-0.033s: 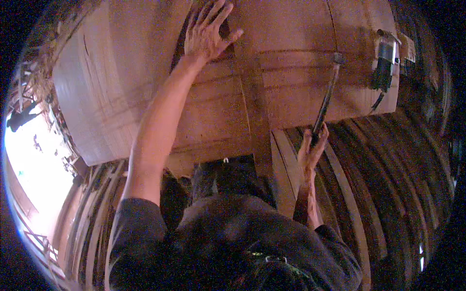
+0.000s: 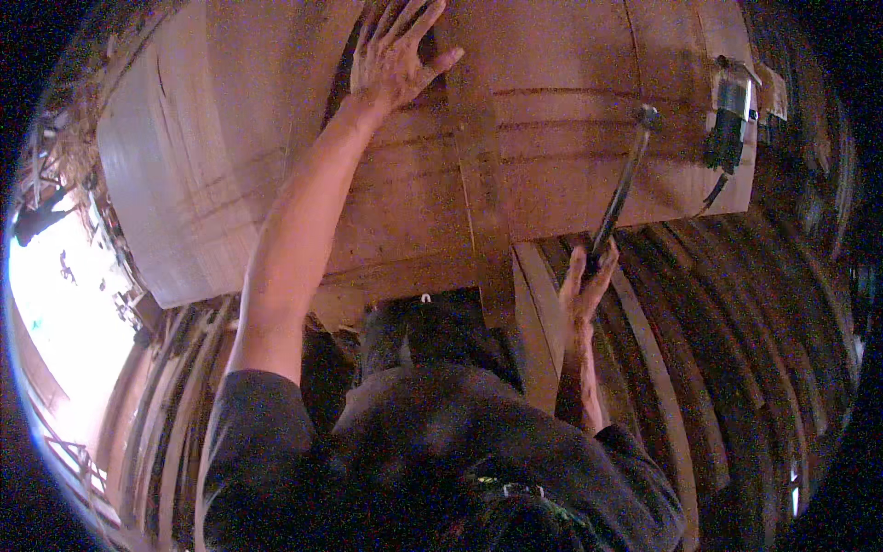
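A broad reddish-brown wooden panel point(image 2: 552, 175) with dark lines across it spreads before me. My left hand point(image 2: 397, 63) reaches far over it, fingers spread and palm down, beside a dark gap in the boards; it grips nothing. At the panel's near edge on the right, my right hand point(image 2: 589, 281) is closed round the lower end of a hammer point(image 2: 623, 189). Its long dark handle slants up and away, with the small head over the panel. Whether that head touches the wood, I cannot tell.
A narrow wooden strip point(image 2: 483, 212) runs across the panel from near to far. On its right end lies a dark object with a shiny pale part point(image 2: 733, 106). Long wooden boards point(image 2: 717, 313) lie at the right, more at the left. Bright light falls in at far left.
The hammer's head has shifted slightly to the right and nearer. My left hand has stayed almost in place, still spread.
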Motion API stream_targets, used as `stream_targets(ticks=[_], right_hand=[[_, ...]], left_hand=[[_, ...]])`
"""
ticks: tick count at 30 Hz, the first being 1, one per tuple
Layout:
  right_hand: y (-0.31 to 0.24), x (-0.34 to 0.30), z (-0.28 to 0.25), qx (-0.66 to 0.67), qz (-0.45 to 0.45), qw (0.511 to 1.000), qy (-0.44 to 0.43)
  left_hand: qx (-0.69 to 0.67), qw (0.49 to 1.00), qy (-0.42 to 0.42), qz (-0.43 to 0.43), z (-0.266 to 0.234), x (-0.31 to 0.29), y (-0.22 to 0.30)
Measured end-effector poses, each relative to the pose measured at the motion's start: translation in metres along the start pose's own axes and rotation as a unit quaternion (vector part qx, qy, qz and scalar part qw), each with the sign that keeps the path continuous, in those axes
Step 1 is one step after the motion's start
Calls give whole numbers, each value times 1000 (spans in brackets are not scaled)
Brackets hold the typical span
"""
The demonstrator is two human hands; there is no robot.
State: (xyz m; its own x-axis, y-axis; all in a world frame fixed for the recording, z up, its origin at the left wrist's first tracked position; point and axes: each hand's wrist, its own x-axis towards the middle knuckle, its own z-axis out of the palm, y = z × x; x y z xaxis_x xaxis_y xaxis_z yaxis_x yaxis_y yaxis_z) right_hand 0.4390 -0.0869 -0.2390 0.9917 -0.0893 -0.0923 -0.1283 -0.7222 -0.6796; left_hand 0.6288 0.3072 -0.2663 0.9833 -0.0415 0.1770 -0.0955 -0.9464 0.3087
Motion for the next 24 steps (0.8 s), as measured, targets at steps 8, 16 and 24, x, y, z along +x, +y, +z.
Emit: stream_targets(ticks=[8,16,24], right_hand=[[16,-40,4,65,-51,991,-109],[21,-57,-20,-16,-32,986,-162],[39,-75,-18,-105,-42,979,-171]], left_hand=[[-34,998,-47,-24,7,17,-4],[-10,998,-63,-29,7,18,-7],[-23,998,-51,-25,10,20,-8]])
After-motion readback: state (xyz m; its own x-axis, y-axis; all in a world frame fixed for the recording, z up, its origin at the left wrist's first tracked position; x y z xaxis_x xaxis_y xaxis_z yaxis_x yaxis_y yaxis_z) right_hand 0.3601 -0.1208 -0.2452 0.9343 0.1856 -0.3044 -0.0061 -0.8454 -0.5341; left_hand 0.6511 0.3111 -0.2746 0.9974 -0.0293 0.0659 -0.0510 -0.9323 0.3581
